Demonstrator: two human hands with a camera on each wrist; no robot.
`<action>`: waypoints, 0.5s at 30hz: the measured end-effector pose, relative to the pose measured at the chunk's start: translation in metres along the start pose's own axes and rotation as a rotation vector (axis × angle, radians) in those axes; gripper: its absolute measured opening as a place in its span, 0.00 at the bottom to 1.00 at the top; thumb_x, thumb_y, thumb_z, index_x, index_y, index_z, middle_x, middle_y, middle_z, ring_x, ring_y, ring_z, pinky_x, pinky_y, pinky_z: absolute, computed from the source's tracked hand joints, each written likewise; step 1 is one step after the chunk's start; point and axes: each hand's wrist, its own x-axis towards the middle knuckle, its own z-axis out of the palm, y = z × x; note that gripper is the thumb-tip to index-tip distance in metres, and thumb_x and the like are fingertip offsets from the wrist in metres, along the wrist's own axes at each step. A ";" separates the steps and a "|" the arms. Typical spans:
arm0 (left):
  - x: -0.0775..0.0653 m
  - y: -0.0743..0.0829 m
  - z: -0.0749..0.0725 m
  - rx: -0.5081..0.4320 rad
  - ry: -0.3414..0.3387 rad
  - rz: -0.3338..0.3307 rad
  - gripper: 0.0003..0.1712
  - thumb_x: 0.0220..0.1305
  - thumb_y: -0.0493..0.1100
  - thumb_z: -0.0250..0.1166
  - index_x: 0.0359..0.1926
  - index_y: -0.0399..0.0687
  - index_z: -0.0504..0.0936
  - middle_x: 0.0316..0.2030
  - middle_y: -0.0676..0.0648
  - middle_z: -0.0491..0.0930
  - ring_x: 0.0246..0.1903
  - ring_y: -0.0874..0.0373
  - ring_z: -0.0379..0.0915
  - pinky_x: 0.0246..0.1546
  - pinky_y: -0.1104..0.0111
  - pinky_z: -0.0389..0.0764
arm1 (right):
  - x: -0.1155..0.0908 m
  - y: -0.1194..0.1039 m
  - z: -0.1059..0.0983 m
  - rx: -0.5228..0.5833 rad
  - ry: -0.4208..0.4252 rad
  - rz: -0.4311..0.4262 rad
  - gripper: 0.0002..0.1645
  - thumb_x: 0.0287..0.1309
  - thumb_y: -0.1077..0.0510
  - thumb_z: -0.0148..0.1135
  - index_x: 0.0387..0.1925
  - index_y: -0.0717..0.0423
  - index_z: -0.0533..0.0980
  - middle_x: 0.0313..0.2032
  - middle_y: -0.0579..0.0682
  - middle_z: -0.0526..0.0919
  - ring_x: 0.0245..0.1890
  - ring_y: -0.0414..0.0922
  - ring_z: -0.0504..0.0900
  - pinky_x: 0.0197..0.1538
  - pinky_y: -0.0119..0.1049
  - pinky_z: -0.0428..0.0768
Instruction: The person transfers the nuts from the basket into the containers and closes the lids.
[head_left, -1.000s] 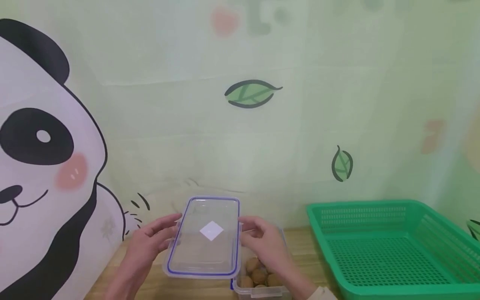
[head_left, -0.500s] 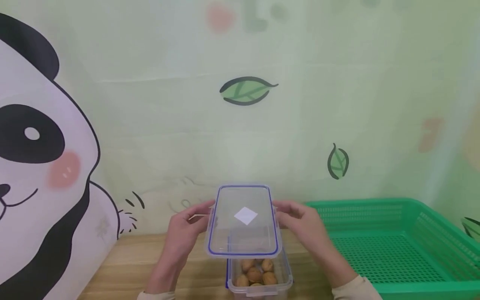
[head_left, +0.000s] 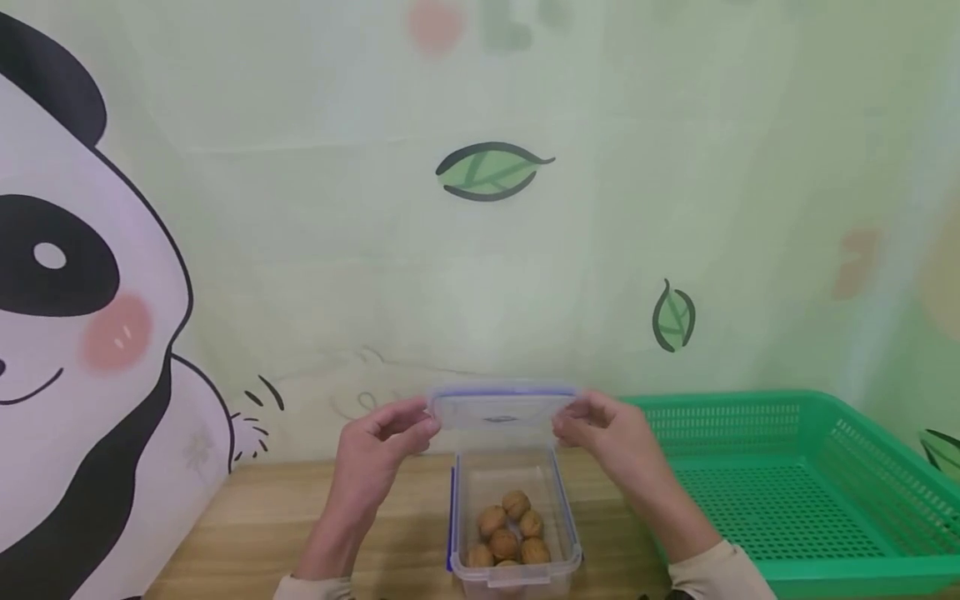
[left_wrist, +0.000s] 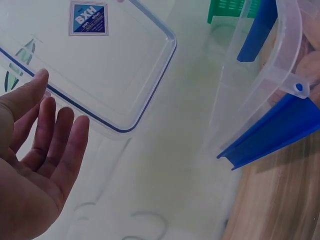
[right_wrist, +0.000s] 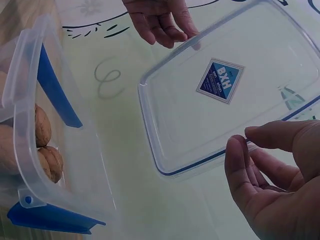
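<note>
A clear plastic lid (head_left: 502,407) with a blue seal hangs above the far end of the food container, seen nearly edge-on in the head view. My left hand (head_left: 378,446) pinches its left edge between thumb and fingers. At the opposite edge, my right hand (head_left: 615,442) pinches it the same way. Both wrist views show the lid's blue label (left_wrist: 89,19). Below stands the clear food container (head_left: 562,508), uncovered, with several walnuts (head_left: 504,543) gathered in its near part. Its blue side clips (left_wrist: 280,132) hang outward.
A green plastic basket (head_left: 780,500) stands on the right of the wooden table (head_left: 285,517). Behind the table hangs a pale green backdrop (head_left: 337,250) printed with a panda (head_left: 75,400) and leaves.
Both hands have carried the lid from the left to over the container. The lid has since tilted from face-on to nearly edge-on, so the walnuts show fully.
</note>
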 end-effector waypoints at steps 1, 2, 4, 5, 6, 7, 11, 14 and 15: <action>0.000 0.000 0.001 -0.001 0.005 -0.005 0.16 0.64 0.39 0.78 0.52 0.39 0.90 0.42 0.43 0.90 0.39 0.49 0.87 0.45 0.65 0.90 | 0.001 0.000 0.000 -0.002 0.002 -0.002 0.12 0.70 0.59 0.69 0.49 0.63 0.83 0.45 0.55 0.89 0.44 0.52 0.89 0.56 0.47 0.87; 0.001 -0.001 0.001 0.000 0.012 -0.010 0.16 0.63 0.40 0.78 0.51 0.39 0.90 0.42 0.43 0.90 0.39 0.50 0.86 0.45 0.65 0.90 | 0.001 0.001 0.000 -0.006 0.006 -0.006 0.12 0.70 0.58 0.70 0.49 0.63 0.83 0.44 0.54 0.89 0.44 0.52 0.89 0.55 0.46 0.87; 0.001 -0.002 0.003 0.000 0.017 -0.012 0.15 0.63 0.40 0.78 0.49 0.39 0.90 0.43 0.44 0.90 0.41 0.50 0.86 0.46 0.65 0.89 | 0.002 0.002 0.000 -0.007 0.019 -0.011 0.17 0.69 0.57 0.71 0.52 0.64 0.83 0.44 0.54 0.89 0.44 0.53 0.89 0.53 0.43 0.88; 0.001 -0.002 0.003 0.003 0.016 -0.015 0.15 0.63 0.40 0.78 0.49 0.39 0.90 0.43 0.44 0.90 0.43 0.51 0.85 0.47 0.65 0.89 | 0.002 0.002 0.000 -0.011 0.026 -0.011 0.18 0.68 0.57 0.72 0.54 0.64 0.82 0.44 0.53 0.88 0.44 0.53 0.89 0.53 0.42 0.88; 0.001 -0.003 0.003 0.010 0.018 -0.015 0.15 0.63 0.41 0.79 0.48 0.40 0.90 0.43 0.44 0.90 0.44 0.51 0.85 0.48 0.65 0.88 | 0.002 0.002 0.000 -0.019 0.034 -0.012 0.20 0.68 0.56 0.72 0.55 0.64 0.82 0.43 0.53 0.88 0.44 0.53 0.89 0.52 0.41 0.88; 0.001 -0.003 0.004 0.014 0.018 -0.018 0.15 0.63 0.41 0.79 0.48 0.40 0.90 0.43 0.45 0.90 0.45 0.52 0.84 0.49 0.66 0.87 | 0.002 0.003 0.000 -0.030 0.042 -0.012 0.21 0.68 0.55 0.72 0.56 0.64 0.82 0.43 0.52 0.89 0.43 0.52 0.89 0.52 0.40 0.88; 0.000 -0.005 0.006 0.028 0.017 -0.026 0.16 0.63 0.44 0.79 0.48 0.42 0.91 0.45 0.46 0.90 0.46 0.54 0.85 0.52 0.65 0.85 | 0.002 0.003 0.000 -0.070 0.063 -0.009 0.25 0.68 0.51 0.72 0.59 0.62 0.83 0.44 0.53 0.88 0.40 0.49 0.89 0.49 0.39 0.87; 0.000 -0.005 0.007 0.014 0.025 -0.028 0.16 0.63 0.43 0.79 0.49 0.41 0.91 0.46 0.46 0.90 0.44 0.53 0.87 0.52 0.63 0.87 | 0.002 0.003 0.000 -0.104 0.077 -0.006 0.27 0.68 0.49 0.73 0.61 0.60 0.83 0.47 0.53 0.88 0.42 0.49 0.88 0.50 0.42 0.87; 0.000 -0.005 0.007 0.004 0.029 -0.027 0.16 0.63 0.43 0.79 0.49 0.41 0.91 0.47 0.45 0.90 0.44 0.52 0.87 0.51 0.62 0.88 | 0.002 0.003 0.000 -0.123 0.081 -0.006 0.27 0.68 0.48 0.73 0.61 0.60 0.83 0.49 0.53 0.88 0.45 0.49 0.87 0.52 0.43 0.87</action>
